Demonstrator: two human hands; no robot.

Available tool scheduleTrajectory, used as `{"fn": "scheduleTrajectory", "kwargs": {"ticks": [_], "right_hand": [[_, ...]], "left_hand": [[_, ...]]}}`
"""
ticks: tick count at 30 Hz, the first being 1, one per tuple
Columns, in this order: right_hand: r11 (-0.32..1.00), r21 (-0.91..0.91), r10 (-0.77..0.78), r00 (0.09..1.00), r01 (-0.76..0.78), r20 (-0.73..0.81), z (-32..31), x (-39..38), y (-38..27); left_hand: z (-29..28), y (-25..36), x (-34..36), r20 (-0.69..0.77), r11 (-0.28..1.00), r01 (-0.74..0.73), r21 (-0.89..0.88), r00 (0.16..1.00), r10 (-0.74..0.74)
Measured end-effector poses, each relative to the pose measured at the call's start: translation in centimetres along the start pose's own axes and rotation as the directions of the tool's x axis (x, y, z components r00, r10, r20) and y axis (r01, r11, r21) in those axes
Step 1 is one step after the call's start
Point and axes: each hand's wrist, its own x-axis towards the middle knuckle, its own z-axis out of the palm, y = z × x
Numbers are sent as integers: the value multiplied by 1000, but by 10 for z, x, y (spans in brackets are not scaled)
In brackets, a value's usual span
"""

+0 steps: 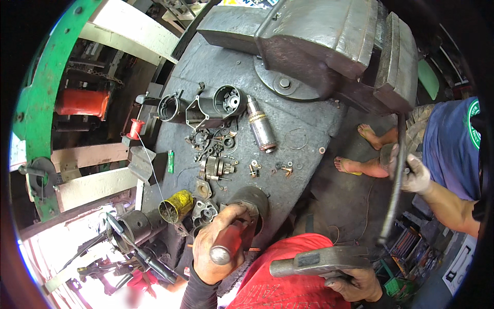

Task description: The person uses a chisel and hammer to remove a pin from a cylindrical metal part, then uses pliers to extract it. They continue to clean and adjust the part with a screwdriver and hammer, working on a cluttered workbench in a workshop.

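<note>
My left hand [218,244] is closed round a red-handled screwdriver [234,238] with a metal cap on its butt. The screwdriver is over a dark metal cylinder [252,198], a motor housing at the bench's near edge; its tip is hidden. In my right hand [357,285] is a hammer [324,261], its head in front of my red shirt and pointing left. Just beyond the left hand lie metal end covers [205,212]. Farther up are a geared shaft [215,167], an armature [261,131] and a two-bore housing [208,109].
A large bench vise [319,41] fills the far right, its long handle [396,190] hanging past the edge. A co-worker's hand [416,175] is beside that handle. Small hardware [283,169] lies mid-bench. A yellow can [176,206] and red spool [135,129] stand left.
</note>
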Motion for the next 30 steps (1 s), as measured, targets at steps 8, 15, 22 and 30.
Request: {"fn": "scheduleTrajectory", "kwargs": {"ticks": [8, 15, 22, 30], "right_hand": [[962, -236, -160, 984, 138, -78, 3, 2, -16], [901, -405, -268, 934, 156, -237, 2, -3, -42], [620, -721, -529, 844, 309, -94, -6, 9, -90], [532, -793, -527, 849, 296, -36, -4, 24, -125]], "left_hand": [[-2, 11, 9, 155, 992, -39, 122, 988, 20], [-3, 14, 13, 184, 990, -39, 132, 983, 14], [-3, 6, 15, 263, 962, -125, 243, 963, 59], [0, 6, 14, 178, 930, -187, 317, 975, 135]]}}
